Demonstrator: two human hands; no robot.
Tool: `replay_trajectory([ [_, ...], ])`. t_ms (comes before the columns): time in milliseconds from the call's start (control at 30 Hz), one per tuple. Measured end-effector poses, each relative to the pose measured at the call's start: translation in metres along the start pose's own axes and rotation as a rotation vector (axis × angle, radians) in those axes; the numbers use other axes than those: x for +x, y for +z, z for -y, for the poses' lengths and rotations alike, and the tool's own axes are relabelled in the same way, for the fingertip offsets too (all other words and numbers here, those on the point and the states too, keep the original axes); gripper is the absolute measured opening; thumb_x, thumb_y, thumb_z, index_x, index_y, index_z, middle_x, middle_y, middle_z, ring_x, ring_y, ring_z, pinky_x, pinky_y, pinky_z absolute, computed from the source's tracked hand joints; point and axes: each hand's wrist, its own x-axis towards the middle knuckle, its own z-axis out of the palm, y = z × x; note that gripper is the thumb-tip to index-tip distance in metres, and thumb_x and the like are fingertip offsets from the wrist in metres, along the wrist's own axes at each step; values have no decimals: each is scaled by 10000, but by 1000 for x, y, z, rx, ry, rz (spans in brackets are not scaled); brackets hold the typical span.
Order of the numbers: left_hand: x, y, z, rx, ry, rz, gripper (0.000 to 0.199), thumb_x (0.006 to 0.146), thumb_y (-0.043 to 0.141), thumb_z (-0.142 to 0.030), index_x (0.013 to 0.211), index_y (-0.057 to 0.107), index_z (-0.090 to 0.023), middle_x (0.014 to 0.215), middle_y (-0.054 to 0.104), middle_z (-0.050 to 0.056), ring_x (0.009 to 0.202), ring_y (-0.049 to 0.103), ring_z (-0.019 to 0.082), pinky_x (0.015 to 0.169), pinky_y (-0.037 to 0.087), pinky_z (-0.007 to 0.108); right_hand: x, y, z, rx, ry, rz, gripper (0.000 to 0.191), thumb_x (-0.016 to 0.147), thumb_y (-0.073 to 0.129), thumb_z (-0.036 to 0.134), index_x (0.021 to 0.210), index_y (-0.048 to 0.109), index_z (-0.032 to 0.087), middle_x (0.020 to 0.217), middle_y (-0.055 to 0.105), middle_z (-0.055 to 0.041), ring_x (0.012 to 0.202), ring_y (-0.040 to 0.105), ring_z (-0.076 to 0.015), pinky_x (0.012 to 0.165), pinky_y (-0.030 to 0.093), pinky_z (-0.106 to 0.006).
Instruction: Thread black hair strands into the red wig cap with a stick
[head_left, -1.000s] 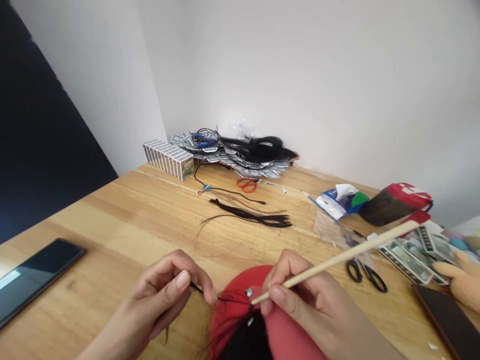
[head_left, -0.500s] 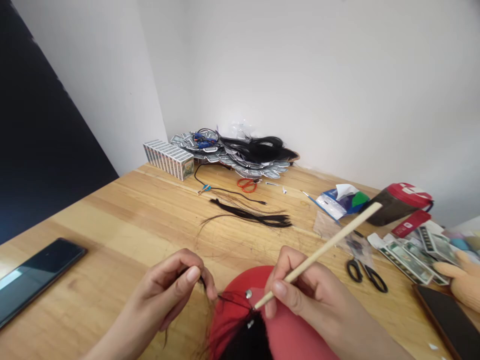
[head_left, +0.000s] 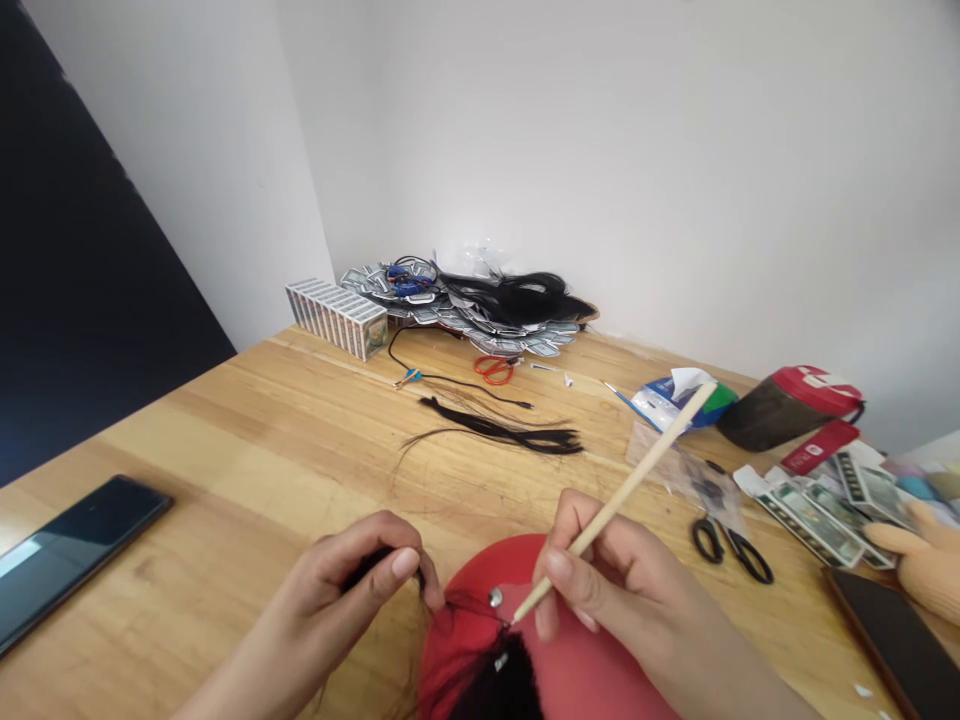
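The person's left hand (head_left: 341, 595) is closed, and it pinches a lock of black hair (head_left: 367, 570) between the thumb and the fingers. Thin strands run from this hand to the red rounded form (head_left: 592, 665), which is at the bottom of the view, between and below the two hands. The right hand (head_left: 626, 595) grips a pale wooden stick (head_left: 615, 505) like a pen, and the stick is tilted. Its lower tip is at the edge of the black hair patch (head_left: 499, 690) on the form; whether it touches the hair, one cannot tell. Two small shiny pins (head_left: 495, 597) are on the form, one of them in the hair patch.

Beyond the hands, a loose hair bundle (head_left: 502, 430) lies on the wooden table (head_left: 247, 440). Black-handled scissors (head_left: 707, 540) lie to the right, near the small boxes (head_left: 814, 520). A smartphone (head_left: 82, 555) lies at the far left.
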Motion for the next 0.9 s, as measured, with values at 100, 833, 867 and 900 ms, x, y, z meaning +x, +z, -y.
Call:
replay_trajectory([
  [100,1,-1,2,12,50,40,362,973,547,-504,791,728,-248,762,703,13,748,637,171,760,480,227,0,1,1,-13,2,-16,459,903,640,625,720,523,221,658,626,31,703,644,-155,692,438,-260],
  [833,1,-3,4,-51,20,157,362,956,581,-518,785,729,-236,763,728,9,742,664,159,736,491,209,-1,2,-1,-238,14,-118,467,934,545,614,681,444,234,624,531,36,603,481,-152,601,355,-275],
  [867,1,-3,2,-66,7,140,382,937,595,-547,767,726,-231,753,728,13,742,661,161,739,491,211,-1,2,-1,-230,13,-125,469,932,546,619,682,445,235,619,530,38,600,474,-151,599,351,-275],
  [900,1,-2,0,-81,-20,112,398,914,613,-574,754,722,-226,744,728,17,733,655,161,725,491,209,-1,2,-2,-222,12,-133,473,928,550,627,685,451,233,618,531,38,603,476,-151,604,353,-275],
])
